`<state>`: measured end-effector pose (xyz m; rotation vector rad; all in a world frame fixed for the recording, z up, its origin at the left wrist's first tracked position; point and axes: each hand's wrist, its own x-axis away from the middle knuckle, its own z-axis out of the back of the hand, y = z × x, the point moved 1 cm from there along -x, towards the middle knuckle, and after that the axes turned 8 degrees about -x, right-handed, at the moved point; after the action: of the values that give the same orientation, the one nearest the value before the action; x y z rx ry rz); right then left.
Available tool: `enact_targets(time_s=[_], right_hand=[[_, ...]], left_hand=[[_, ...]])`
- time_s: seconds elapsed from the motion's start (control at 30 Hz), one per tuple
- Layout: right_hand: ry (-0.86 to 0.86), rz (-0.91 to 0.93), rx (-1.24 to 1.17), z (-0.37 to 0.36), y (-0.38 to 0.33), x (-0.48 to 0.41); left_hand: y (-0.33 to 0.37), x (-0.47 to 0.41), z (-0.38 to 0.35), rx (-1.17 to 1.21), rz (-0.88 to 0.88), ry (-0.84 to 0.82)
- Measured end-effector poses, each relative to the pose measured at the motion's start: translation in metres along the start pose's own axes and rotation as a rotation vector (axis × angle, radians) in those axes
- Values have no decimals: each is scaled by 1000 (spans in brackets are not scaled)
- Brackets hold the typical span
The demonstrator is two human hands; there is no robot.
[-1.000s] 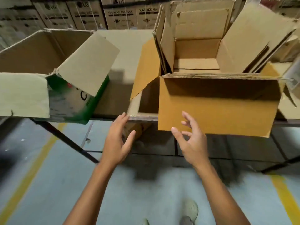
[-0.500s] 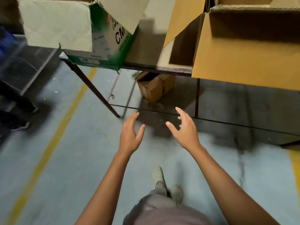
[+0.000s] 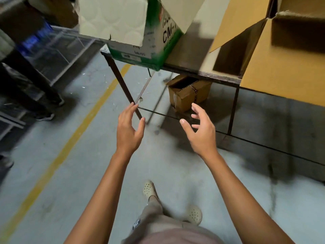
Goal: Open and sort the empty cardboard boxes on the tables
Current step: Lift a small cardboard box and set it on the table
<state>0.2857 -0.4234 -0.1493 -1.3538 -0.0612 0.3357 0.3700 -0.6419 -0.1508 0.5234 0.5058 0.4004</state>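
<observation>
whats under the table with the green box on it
A small brown cardboard box sits on the floor under the table, between its metal legs. Its top looks partly open, but the inside is dark, so contents cannot be seen.

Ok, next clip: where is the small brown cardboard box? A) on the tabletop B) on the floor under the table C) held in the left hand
B: the small brown box sits on the floor beneath the table, and the left hand and right hand hold nothing.
</observation>
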Motion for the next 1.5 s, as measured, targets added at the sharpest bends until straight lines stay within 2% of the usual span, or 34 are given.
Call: enact_targets(time_s=[0.17, 0.4, 0.5, 0.67, 0.77, 1.0, 1.1, 1.2, 1.27, 1.37, 1.5], right_hand=[[54, 115, -45, -42, -47, -41], [112, 272, 19, -110, -107, -114], [168, 334, 56, -132, -130, -145], [295, 372, 126, -142, -164, -195], [366, 383, 166, -139, -176, -228], [412, 252, 336, -148, -164, -294], [423, 173, 358, -150, -162, -328], [421, 53, 343, -147, -158, -364], [408, -41, 288, -150, -149, -377], [414, -156, 26, -160, -127, -383], [445, -159, -104, -169, -111, -385]], left_hand=[[-24, -62, 43, 9, -95, 128], [-74, -184, 102, 162, -223, 349], [-88, -235, 116, 203, -197, 349], [-95, -306, 127, 342, -43, 329], [-86, -341, 132, 348, -53, 343], [-85, -425, 120, 330, -34, 256], [-88, -459, 108, 251, 106, 165], [-87, -494, 99, 56, 187, 123], [-84, -510, 91, -31, 244, 100], [-86, -516, 79, -17, 371, 112], [-95, -512, 69, 84, 474, 149]])
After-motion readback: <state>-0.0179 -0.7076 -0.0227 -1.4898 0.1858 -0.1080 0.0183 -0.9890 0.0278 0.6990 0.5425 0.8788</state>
